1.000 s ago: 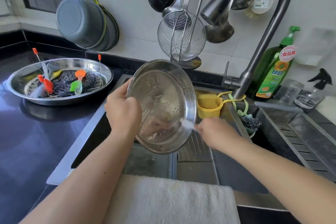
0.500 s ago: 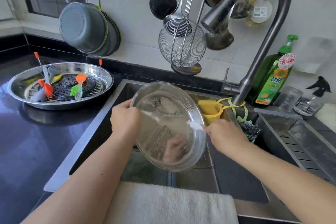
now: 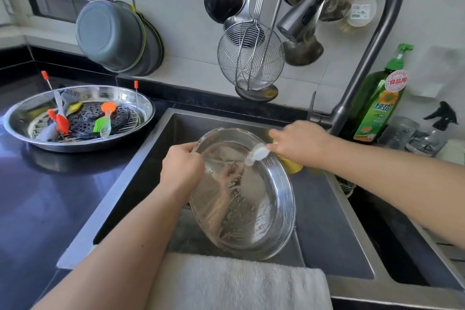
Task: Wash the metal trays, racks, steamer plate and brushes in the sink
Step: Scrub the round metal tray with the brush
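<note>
Head view: the left hand (image 3: 182,167) grips the left rim of the tray (image 3: 251,209), fingers curled over the edge, and the right hand (image 3: 300,142) pinches a white scrubber (image 3: 256,155) against the tray's upper inner face. Since half a second ago the tray has dropped lower into the sink (image 3: 161,158) and tipped so its inside faces up toward the camera, and the right hand has moved from the tray's right rim up to its top edge. The tray sits between the two hands, tilted, its lower rim near the sink's front wall, soapy streaks across its inside. A white towel (image 3: 239,284) lies over the sink's front edge, just below the tray. On the dark surface (image 3: 37,209) to the left, well apart, a second tray (image 3: 141,111) holds a rack, a dark steamer plate (image 3: 85,121) and several brushes (image 3: 107,119). The faucet (image 3: 352,78) arches above the right hand, with a green soap bottle (image 3: 377,108) beside it.
</note>
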Motion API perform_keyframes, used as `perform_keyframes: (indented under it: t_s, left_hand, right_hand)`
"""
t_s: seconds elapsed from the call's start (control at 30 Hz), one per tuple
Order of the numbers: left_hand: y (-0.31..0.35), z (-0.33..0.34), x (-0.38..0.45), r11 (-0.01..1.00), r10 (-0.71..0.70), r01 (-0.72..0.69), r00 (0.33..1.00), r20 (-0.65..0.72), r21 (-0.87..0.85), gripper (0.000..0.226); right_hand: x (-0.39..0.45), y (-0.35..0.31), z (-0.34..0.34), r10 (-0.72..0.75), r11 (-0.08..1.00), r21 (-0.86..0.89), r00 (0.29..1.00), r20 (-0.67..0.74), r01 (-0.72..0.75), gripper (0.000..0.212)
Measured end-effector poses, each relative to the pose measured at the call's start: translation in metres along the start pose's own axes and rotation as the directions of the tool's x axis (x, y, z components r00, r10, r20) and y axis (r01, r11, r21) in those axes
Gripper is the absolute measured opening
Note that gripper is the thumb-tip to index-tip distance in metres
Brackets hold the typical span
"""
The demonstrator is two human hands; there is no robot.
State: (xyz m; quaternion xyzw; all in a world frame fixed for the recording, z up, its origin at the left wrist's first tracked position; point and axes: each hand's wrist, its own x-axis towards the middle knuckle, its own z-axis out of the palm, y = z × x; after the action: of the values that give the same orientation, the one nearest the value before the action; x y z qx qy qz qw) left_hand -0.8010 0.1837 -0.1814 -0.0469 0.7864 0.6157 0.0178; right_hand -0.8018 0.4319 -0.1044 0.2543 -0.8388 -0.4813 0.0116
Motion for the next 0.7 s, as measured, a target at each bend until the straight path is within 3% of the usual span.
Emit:
perform_keyframes:
  t_s: [0.07, 0.13, 0.23, 0.3, 0.37, 0.43, 0.53, 0.63, 0.7]
  left_hand:
    - [0.002, 0.002, -0.001, 1.0, -0.007, 0.006, 1.0, -0.023, -0.021, 0.041]
    - [0.004, 0.007, -0.005, 1.0, 0.001, -0.001, 1.0, 0.004, 0.001, 0.037]
    - [0.003, 0.009, -0.008, 1.0, -0.018, 0.018, 1.0, 0.019, 0.016, 0.034]
    - [0.001, 0.006, -0.007, 1.0, -0.021, 0.021, 1.0, 0.021, 0.02, 0.036]
    - [0.001, 0.003, -0.006, 1.0, -0.016, 0.016, 1.0, 0.022, 0.017, 0.037]
    - [0.001, 0.002, -0.003, 1.0, -0.012, 0.012, 1.0, 0.009, -0.025, 0.032]
    - [-0.004, 0.004, 0.003, 0.998, -0.035, 0.034, 0.999, -0.01, -0.061, 0.02]
    - [-0.011, 0.004, 0.007, 0.998, -0.062, 0.062, 0.998, -0.001, -0.003, 0.02]
    - [-0.01, 0.004, 0.003, 0.998, -0.048, 0.047, 0.999, 0.011, 0.05, 0.03]
  right_hand:
    - [-0.01, -0.001, 0.001, 0.041, 0.999, 0.029, 0.999, 0.031, -0.042, 0.037]
    - [-0.002, 0.0, -0.01, 0.092, 0.996, 0.022, 0.994, -0.066, -0.091, 0.037]
    - [0.019, -0.001, -0.027, 0.039, 0.998, -0.036, 0.963, -0.266, -0.05, 0.034]
    - [0.018, 0.0, -0.021, 0.008, 0.999, 0.042, 0.963, -0.268, 0.003, 0.038]
    - [0.004, -0.006, 0.0, 0.037, 0.995, 0.101, 0.986, -0.161, -0.021, 0.042]
    - [-0.017, -0.016, 0.023, 0.179, 0.966, 0.2, 0.982, -0.052, -0.165, 0.04]
    - [-0.034, -0.042, 0.032, 0.397, 0.742, 0.526, 0.905, 0.154, -0.416, 0.047]
    - [-0.029, -0.06, 0.023, 0.27, 0.586, 0.665, 0.885, 0.378, -0.463, 0.062]
    - [-0.022, -0.056, 0.011, 0.192, 0.423, 0.725, 0.836, 0.515, -0.543, 0.049]
